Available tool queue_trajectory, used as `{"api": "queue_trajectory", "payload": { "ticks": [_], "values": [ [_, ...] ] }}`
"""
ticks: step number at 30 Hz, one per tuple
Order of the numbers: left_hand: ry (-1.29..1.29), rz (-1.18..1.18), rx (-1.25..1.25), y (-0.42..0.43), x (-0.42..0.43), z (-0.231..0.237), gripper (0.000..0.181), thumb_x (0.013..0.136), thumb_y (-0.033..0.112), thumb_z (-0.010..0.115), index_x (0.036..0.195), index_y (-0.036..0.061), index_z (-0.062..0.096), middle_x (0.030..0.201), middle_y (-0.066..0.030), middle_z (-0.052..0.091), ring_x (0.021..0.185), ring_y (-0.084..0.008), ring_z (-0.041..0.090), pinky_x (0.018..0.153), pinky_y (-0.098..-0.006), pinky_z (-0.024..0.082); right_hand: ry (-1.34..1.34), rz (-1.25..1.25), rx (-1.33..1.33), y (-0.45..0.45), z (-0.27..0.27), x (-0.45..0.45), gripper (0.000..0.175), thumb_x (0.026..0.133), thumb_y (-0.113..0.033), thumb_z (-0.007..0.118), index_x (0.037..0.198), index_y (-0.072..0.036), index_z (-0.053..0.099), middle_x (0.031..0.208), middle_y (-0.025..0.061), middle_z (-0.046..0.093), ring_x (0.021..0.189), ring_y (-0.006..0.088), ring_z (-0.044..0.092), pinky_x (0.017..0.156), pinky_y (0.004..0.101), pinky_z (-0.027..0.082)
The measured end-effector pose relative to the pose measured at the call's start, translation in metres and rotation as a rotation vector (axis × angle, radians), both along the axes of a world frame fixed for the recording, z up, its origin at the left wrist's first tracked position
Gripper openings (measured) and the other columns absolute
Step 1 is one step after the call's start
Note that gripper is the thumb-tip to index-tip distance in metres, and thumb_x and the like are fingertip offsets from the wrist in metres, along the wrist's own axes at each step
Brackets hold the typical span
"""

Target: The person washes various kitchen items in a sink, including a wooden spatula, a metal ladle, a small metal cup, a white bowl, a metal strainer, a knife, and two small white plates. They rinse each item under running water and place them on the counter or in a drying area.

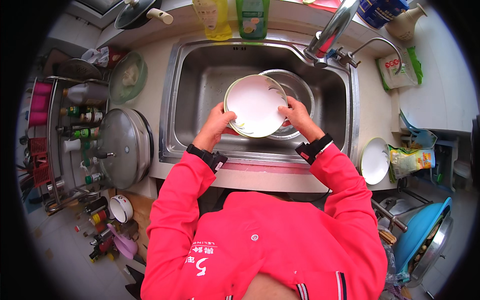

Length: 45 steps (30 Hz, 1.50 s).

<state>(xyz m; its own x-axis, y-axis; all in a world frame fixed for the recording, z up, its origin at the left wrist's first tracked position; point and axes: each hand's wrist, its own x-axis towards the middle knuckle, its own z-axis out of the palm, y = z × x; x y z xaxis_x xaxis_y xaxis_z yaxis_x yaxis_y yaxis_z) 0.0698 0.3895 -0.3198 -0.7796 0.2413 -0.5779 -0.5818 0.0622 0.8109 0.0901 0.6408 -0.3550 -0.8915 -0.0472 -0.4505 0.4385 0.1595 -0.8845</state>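
Observation:
Both my hands hold a white plate (257,105) with a leaf pattern and a greenish rim, over the stainless steel sink (200,75). A second rim shows just behind it, so there may be more than one plate in the grip. My left hand (219,122) grips the left edge with the thumb on top. On the right edge, my right hand (298,114) has its thumb over the rim and fingers beneath. Partly hidden under the plate, a round metal basin (304,88) sits in the sink.
The chrome faucet (333,30) and a thin curved spout (386,42) stand at the back right. A similar plate (375,161) lies on the right counter. A lidded pan (120,148) and a green bowl (129,84) are at left. Yellow (212,18) and green bottles (253,18) stand behind.

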Motion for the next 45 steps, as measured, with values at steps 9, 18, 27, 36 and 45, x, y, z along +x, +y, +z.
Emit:
{"api": "queue_trajectory", "payload": {
  "ticks": [9, 18, 27, 36, 45],
  "values": [
    [0.293, -0.084, -0.037, 0.014, 0.002, 0.004, 0.051, 0.077, 0.008, 0.059, 0.124, -0.0029, 0.043, 0.106, -0.0147, 0.06, 0.089, -0.0216, 0.063, 0.059, -0.0316, 0.058, -0.243, -0.081, -0.236, -0.001, -0.032, 0.002, 0.036, 0.088, -0.016, 0.052, 0.12, -0.003, 0.048, 0.104, 0.009, 0.061, 0.092, 0.0215, 0.062, 0.073, 0.0365, 0.054],
    [0.813, -0.281, -0.463, 0.054, 0.026, 0.03, 0.071, 0.072, 0.026, 0.078, 0.13, 0.0009, 0.044, 0.107, -0.0118, 0.06, 0.088, -0.0188, 0.062, 0.056, -0.0255, 0.052, -0.219, -0.268, -0.768, -0.006, -0.05, 0.004, 0.035, 0.094, -0.017, 0.048, 0.128, -0.009, 0.041, 0.123, 0.0084, 0.052, 0.108, 0.0242, 0.056, 0.09, 0.0436, 0.048],
    [0.353, -0.045, -0.109, 0.051, 0.023, 0.044, 0.072, 0.075, 0.03, 0.076, 0.13, 0.0003, 0.041, 0.105, -0.0158, 0.061, 0.078, -0.0169, 0.063, 0.051, -0.0259, 0.052, -0.16, -0.271, -0.858, 0.012, -0.058, 0.005, 0.036, 0.097, -0.018, 0.045, 0.13, -0.007, 0.039, 0.122, 0.0099, 0.053, 0.108, 0.0238, 0.057, 0.09, 0.0407, 0.05],
    [0.139, 0.111, -0.003, 0.02, 0.016, 0.039, 0.04, 0.084, 0.019, 0.059, 0.116, -0.0035, 0.048, 0.099, -0.0113, 0.061, 0.083, -0.0182, 0.063, 0.055, -0.0312, 0.057, 0.0, -0.321, -1.093, 0.0, -0.036, 0.023, 0.033, 0.092, -0.022, 0.053, 0.119, -0.004, 0.053, 0.108, 0.0092, 0.06, 0.1, 0.0221, 0.058, 0.091, 0.0389, 0.047],
    [0.252, 0.107, -0.086, 0.003, 0.008, 0.042, 0.043, 0.085, 0.023, 0.057, 0.119, -0.0011, 0.047, 0.104, -0.0126, 0.059, 0.084, -0.0222, 0.065, 0.056, -0.0343, 0.059, -0.257, -0.165, -1.678, 0.001, -0.027, 0.016, 0.051, 0.086, -0.041, 0.054, 0.117, 0.0, 0.05, 0.085, 0.0091, 0.056, 0.089, 0.0235, 0.054, 0.101, 0.0542, 0.033]
  ]
}}
